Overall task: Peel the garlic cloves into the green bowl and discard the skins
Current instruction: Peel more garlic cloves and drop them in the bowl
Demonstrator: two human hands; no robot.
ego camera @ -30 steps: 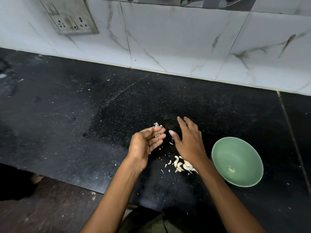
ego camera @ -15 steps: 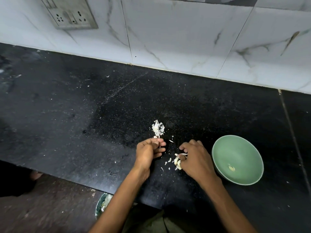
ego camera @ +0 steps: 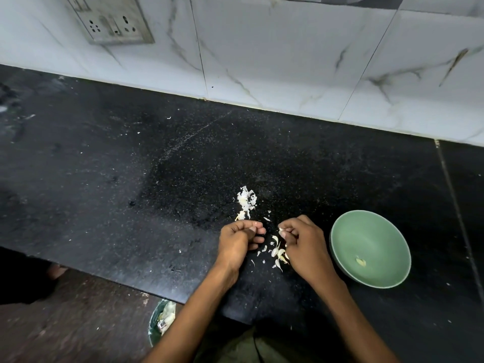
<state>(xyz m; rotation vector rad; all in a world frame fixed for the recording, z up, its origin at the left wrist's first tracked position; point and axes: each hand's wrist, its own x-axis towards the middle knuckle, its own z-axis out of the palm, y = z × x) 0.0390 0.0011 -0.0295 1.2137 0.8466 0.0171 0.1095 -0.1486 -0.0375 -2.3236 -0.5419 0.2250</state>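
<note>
Right hand [ego camera: 301, 241] pinches a garlic clove [ego camera: 281, 230] just at 9 o'clock of the green bowl [ego camera: 340, 247] — short drop — left hand [ego camera: 239, 242] curled, contents can't tell.

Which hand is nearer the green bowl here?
Right. The right hand sits just beside the green bowl, on its left rim side. The left hand lies farther off, beyond the right hand.

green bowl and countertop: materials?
Green bowl: looks like glazed ceramic or melamine, with a smooth, soft sheen and uniform colour; can't tell which. Countertop: likely polished black granite, with fine pale speckles and a seam line at right.
</note>
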